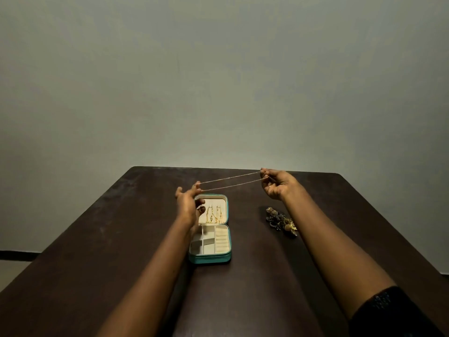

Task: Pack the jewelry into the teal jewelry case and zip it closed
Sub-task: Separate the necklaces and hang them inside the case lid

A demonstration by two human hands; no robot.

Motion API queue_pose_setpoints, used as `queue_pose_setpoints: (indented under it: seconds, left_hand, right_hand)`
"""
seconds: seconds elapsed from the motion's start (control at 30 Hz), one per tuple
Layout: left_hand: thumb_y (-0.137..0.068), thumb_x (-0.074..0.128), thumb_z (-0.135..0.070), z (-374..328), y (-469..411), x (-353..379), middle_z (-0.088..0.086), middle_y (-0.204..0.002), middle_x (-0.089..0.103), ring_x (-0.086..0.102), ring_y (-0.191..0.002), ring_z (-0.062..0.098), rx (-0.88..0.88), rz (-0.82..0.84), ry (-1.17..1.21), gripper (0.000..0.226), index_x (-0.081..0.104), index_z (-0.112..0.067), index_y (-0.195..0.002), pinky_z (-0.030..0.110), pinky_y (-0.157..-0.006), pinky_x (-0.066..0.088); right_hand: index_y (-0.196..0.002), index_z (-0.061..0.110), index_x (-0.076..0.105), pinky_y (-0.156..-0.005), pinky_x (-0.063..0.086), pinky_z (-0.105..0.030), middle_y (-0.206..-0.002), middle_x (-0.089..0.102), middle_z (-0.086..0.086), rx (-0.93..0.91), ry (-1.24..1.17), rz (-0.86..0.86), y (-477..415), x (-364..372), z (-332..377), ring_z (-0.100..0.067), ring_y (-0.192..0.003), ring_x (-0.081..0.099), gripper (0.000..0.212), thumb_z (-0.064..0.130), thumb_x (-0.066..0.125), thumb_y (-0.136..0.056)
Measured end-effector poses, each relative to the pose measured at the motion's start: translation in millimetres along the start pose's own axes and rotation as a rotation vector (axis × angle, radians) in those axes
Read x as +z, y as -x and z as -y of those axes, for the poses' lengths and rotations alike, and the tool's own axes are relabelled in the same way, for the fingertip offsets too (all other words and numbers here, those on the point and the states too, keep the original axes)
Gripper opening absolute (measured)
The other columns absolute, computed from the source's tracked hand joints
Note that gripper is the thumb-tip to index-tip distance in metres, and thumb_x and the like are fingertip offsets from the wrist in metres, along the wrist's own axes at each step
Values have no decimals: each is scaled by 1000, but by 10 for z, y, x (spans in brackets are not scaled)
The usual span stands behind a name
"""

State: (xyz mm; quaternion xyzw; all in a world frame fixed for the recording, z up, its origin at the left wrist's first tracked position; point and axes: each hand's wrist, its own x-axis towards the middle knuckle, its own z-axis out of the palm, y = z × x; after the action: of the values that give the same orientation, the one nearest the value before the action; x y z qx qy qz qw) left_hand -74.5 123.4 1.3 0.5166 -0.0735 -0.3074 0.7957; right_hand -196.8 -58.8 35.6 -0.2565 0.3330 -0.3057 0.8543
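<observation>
Grip: right hand [277, 188] pinches one end of thin chain [230, 182], left hand [188, 205] hooks the other end on a fingertip | Chain: taut, doubled, long axis left-right, right end farther back, in the air beyond the teal jewelry case [210, 260] | Case: open on table [121, 239] | Jewelry pile [281, 221]: right of case

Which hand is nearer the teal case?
Left. The left hand overlaps the left edge of the open teal case, holding one end of the chain. The right hand holds the other end, well off to the case's right.
</observation>
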Motion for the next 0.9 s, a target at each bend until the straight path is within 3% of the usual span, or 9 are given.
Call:
queue_pose_setpoints:
  seconds: [0.07,0.13,0.23,0.4,0.5,0.6,0.73,0.9]
  left_hand:
    - [-92,41,-7,-29,4,-27,-3,-82,57,41,-57,5,-46,5,310,47,39,-15,-139,18,-43,32]
    - [-94,39,-13,-65,36,-46,-5,-82,60,39,-55,3,-37,2,401,37,50,-15,-130,15,-41,29]
    - [-96,45,-18,-112,89,-32,-6,-80,71,41,-50,3,39,-20,215,37,42,-19,-133,16,-40,27]
    - [-94,50,-16,-170,234,75,-7,-85,69,42,-62,8,69,108,-281,36,42,-19,-129,26,-56,28]
    - [-93,51,-13,-187,311,148,-6,-83,67,41,-64,9,88,161,-468,39,43,-18,-130,25,-56,29]
    - [-90,54,-9,-184,349,189,-2,-82,63,42,-62,10,91,183,-578,42,44,-14,-131,22,-50,27]
    - [-88,56,-8,-170,384,175,4,-90,65,42,-56,10,65,239,-654,45,44,-13,-131,20,-46,26]
    - [-94,46,-12,-175,399,183,4,-80,65,41,-54,11,25,306,-703,33,45,-14,-127,22,-48,25]
  right_hand:
    - [-74,-3,55,-33,43,-14,-39,57,-10,-5,24,-1,53,4,-65,-8,-28,51,21,-2,46,-93]
    - [-73,-2,55,-34,46,-15,-39,57,-8,4,112,-2,122,12,-118,-9,-29,53,21,-1,47,-92]
    - [-74,-1,57,-40,52,-21,-43,61,-8,6,308,11,238,53,-182,-11,-35,60,19,2,49,-92]
    - [-78,0,57,-43,55,-23,-50,66,-9,-30,584,105,448,267,-280,-13,-43,65,15,-3,50,-90]
    - [-79,-2,58,-50,58,-26,-65,66,-15,-111,742,153,588,390,-337,-18,-52,67,13,-7,51,-88]
    - [-76,-3,58,-61,58,-29,-74,63,-19,-217,936,166,695,466,-366,-24,-63,65,14,-9,51,-87]
    - [-72,-3,59,-75,58,-44,-83,65,-26,-333,1158,128,764,541,-409,-35,-72,68,13,-10,58,-82]
    - [-70,-3,62,-76,58,-47,-86,69,-28,-422,1380,75,804,599,-447,-36,-76,70,10,-6,64,-79]
